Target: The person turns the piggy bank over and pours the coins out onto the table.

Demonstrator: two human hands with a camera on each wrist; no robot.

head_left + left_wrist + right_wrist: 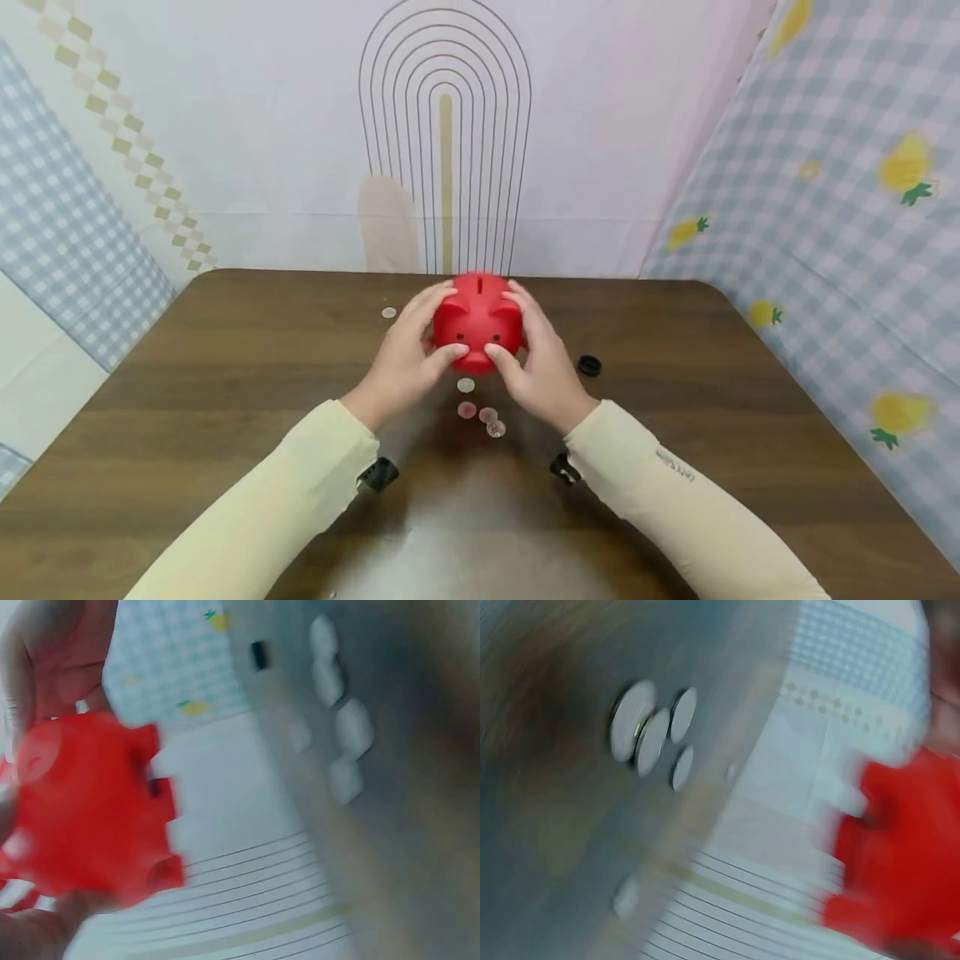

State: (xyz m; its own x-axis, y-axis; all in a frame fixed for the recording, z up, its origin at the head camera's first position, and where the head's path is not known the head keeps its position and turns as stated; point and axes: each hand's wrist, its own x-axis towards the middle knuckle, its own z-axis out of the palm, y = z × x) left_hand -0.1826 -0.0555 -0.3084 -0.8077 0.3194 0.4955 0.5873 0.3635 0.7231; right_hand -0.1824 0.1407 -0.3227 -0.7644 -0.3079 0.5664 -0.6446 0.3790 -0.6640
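Note:
A red piggy bank (477, 321) is held between both hands, its face toward me and its coin slot on top. My left hand (405, 358) grips its left side, the thumb beside the snout. On the other side my right hand (543, 362) holds it the same way. The wrist views show the piggy bank (90, 810) raised off the table, its short feet pointing down at the tabletop. Below it lie several coins, among them a silver coin (466, 385), a reddish coin (467, 410) and a coin (496, 428) overlapping its neighbour.
A round black plug (589, 365) lies on the wooden table (225, 400) to the right of the right hand. Another coin (388, 312) is near the back edge, left of the piggy bank. Patterned cloth (300, 125) hangs behind the table.

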